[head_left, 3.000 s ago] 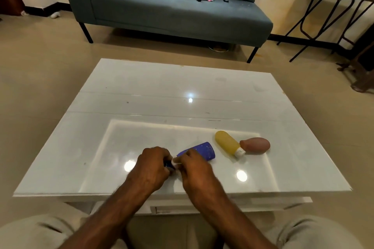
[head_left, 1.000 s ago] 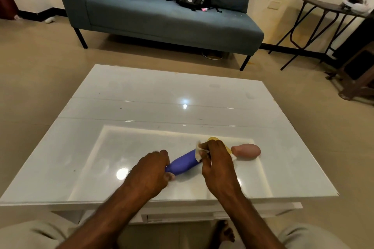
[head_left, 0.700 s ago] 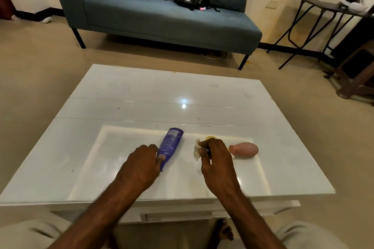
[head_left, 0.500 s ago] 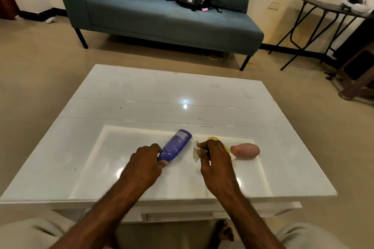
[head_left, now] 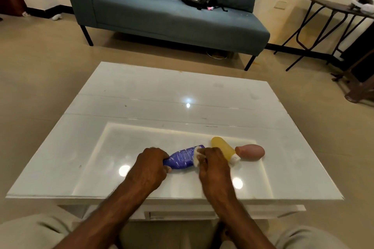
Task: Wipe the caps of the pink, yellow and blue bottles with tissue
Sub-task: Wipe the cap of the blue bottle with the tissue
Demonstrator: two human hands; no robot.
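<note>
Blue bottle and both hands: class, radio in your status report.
Left hand gripping blue bottle at its near end. Right hand pressing tissue against its far end. Yellow bottle and pink bottle lying alongside, untouched. Nothing obstructing.

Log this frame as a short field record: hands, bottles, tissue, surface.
left hand: gripping one end of the blue bottle
right hand: holds tissue against the bottle's other end
blue bottle: lying on its side, cap hidden
yellow bottle: lying flat, white cap toward the camera
pink bottle: lying flat, right of the yellow one
surface: white table
</note>
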